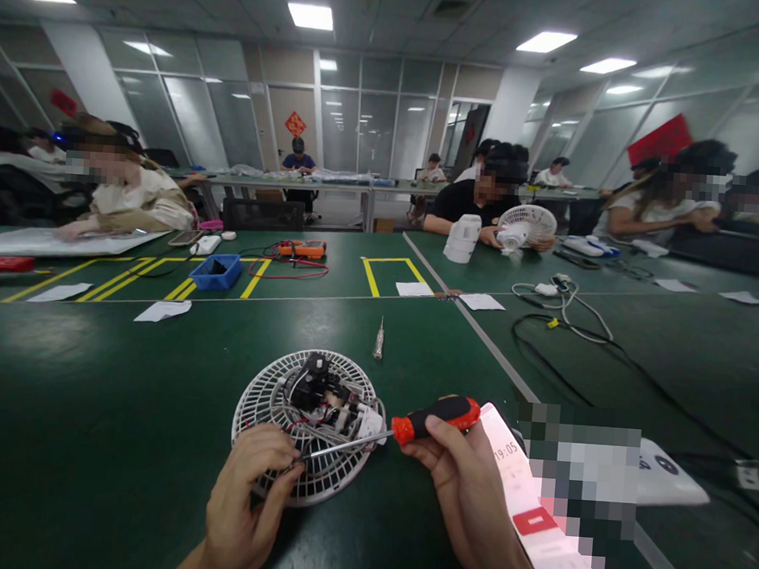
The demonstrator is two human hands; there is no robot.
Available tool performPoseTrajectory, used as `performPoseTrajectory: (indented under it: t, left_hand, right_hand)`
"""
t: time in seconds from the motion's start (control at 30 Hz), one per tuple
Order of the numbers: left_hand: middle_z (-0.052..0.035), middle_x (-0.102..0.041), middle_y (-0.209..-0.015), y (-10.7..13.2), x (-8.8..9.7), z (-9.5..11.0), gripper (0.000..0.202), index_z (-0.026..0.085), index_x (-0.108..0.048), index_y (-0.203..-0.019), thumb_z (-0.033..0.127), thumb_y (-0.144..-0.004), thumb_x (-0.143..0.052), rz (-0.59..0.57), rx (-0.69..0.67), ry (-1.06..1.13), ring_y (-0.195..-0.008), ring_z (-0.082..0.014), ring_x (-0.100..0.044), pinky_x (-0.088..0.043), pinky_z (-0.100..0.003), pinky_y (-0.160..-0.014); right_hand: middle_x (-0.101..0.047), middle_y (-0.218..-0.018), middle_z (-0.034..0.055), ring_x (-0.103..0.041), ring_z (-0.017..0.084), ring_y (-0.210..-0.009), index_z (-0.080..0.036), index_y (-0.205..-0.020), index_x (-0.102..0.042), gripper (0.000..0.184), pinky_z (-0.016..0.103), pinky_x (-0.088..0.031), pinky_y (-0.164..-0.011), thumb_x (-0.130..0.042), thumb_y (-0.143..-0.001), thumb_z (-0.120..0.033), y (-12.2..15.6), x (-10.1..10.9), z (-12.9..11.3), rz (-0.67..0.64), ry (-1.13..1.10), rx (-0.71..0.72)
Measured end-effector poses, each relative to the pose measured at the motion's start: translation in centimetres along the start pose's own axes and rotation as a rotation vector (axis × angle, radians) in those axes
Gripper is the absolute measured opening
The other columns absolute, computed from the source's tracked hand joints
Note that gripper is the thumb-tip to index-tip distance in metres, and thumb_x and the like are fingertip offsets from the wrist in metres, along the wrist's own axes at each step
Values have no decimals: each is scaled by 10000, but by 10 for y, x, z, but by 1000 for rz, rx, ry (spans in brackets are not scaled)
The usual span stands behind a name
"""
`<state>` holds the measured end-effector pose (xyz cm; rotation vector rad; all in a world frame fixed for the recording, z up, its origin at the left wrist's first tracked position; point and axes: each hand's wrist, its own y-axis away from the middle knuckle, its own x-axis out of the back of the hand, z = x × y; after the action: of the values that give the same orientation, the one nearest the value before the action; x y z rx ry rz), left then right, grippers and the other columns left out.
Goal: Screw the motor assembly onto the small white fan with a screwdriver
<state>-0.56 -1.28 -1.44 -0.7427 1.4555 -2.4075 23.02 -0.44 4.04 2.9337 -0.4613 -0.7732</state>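
Observation:
A white round fan grille (261, 398) lies flat on the green table (115, 439) in front of me, with a black motor and loose wires (326, 398) on top of it. My left hand (244, 505) rests on the grille's near edge, fingers pinched at the tip of a screwdriver shaft. My right hand (460, 477) grips the red and black handle of that screwdriver (432, 416), whose shaft points left into the grille. A phone with a lit screen (526, 503) lies just right of my right hand.
A small second screwdriver (379, 339) lies beyond the grille. Farther back are a blue tray (217, 270), an orange multimeter (300, 249), paper slips and white cables (563, 306). Other people sit at the tables; one opposite handles a white fan (523, 227). A white device (668, 478) lies at right.

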Motion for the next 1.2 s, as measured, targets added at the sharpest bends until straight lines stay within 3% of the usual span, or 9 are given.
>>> performPoseTrajectory:
  t: [0.4, 0.73, 0.83, 1.0, 1.2]
  left_hand:
    - [-27, -698, -846, 2, 2, 0, 168, 189, -655, -978, 56, -876, -650, -45, 38, 45, -843, -158, -695, -590, -311, -850]
    - [-4, -745, -810, 1, -4, 14, 77, 219, -723, -869, 149, -840, -739, 147, 337, 193, -807, -128, -722, -588, -220, -856]
    - [-19, -737, -775, -4, -4, 21, 86, 204, -729, -784, 258, -825, -782, 177, 547, 261, -768, -131, -713, -590, -197, -766]
    - [-29, -663, -667, -13, 1, 24, 340, 160, -697, -727, 471, -784, -820, 62, 994, 540, -619, -114, -630, -545, -192, -611]
    - [-37, -677, -695, -23, 2, 25, 382, 160, -697, -746, 475, -680, -903, 75, 1244, 820, -605, -108, -599, -503, -194, -551]
  right_hand:
    - [-759, -857, 19, -702, 220, -823, -233, -1052, -581, 447, 390, -593, -763, -804, -667, -265, 2, 3, 0, -24, -47, -13]
    - [-775, -879, 45, -713, 241, -868, -237, -989, -654, 390, 472, -564, -878, -768, -617, -211, 6, -1, -4, -86, -155, -36]
    - [-772, -903, 44, -721, 246, -868, -237, -977, -661, 369, 506, -554, -910, -769, -625, -217, 5, 0, -2, -83, -170, -51]
    - [-773, -936, 43, -723, 252, -928, -249, -967, -671, 366, 524, -540, -955, -782, -621, -204, 4, 0, -2, -98, -181, -41]
    - [-778, -945, 44, -725, 248, -940, -260, -967, -685, 371, 485, -563, -925, -819, -626, -205, 6, -1, -5, -155, -185, 23]
